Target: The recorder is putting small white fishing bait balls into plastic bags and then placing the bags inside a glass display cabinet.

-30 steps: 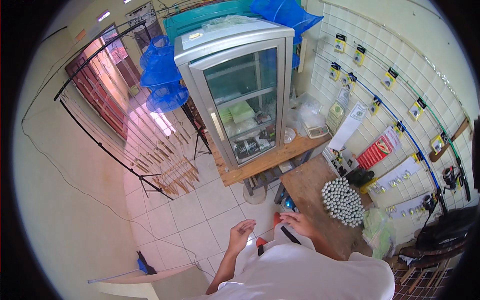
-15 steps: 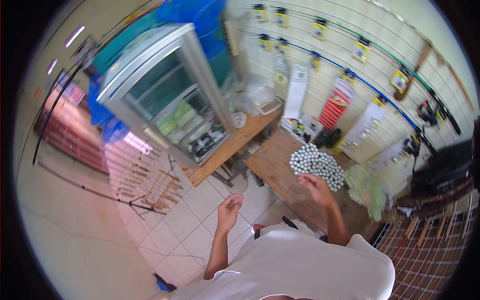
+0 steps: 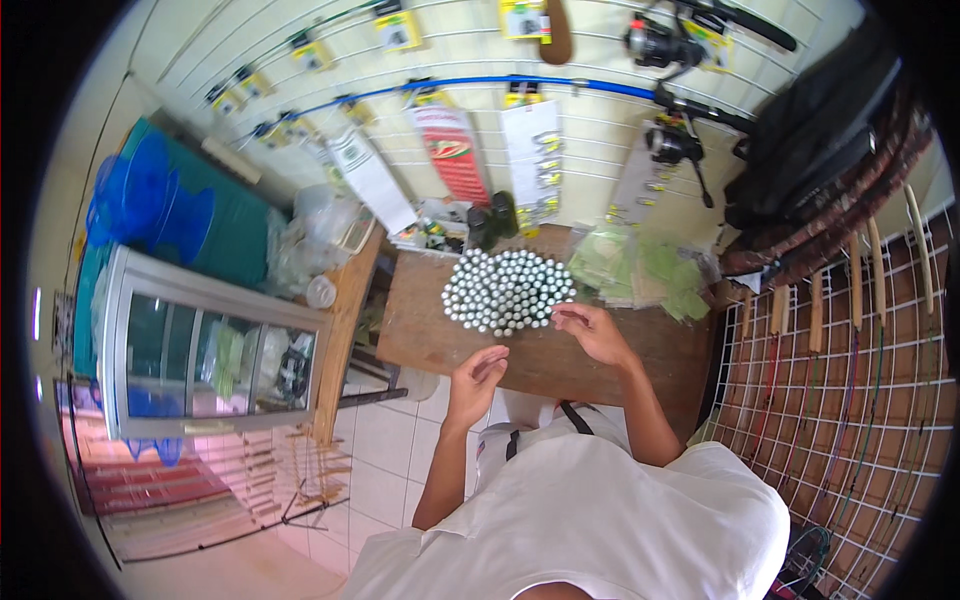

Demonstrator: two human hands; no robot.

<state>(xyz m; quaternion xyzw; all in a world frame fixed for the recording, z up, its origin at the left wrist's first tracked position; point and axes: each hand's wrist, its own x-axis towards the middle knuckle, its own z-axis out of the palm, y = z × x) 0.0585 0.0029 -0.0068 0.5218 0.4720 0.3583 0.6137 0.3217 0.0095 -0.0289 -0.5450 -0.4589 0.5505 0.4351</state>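
Note:
A dense cluster of small, shiny silver-grey round pieces [image 3: 505, 290] stands on the brown wooden table [image 3: 420, 335]; their exact kind is too small to tell. At the cluster's near right edge is my right hand [image 3: 592, 335], fingers loosely bent and pointing left, nothing visible in them. Whether its fingertips touch the pieces I cannot tell. My left hand [image 3: 474, 387] hovers by the table's near edge, short of the cluster. Its fingers are slightly curled with the thumb apart, and it holds nothing visible.
Green-and-clear plastic packets [image 3: 640, 270] lie right of the cluster. Dark bottle-like objects [image 3: 492, 218] stand behind it. A glass cabinet [image 3: 215, 345] is at left. Fishing rods and reels [image 3: 665, 45] hang on the wall, and a white wire grid [image 3: 840, 400] stands at right.
My view has turned right, bringing the table and cluster to the middle. My left hand has come from over the floor tiles to the table's near edge. My right hand remains beside the cluster.

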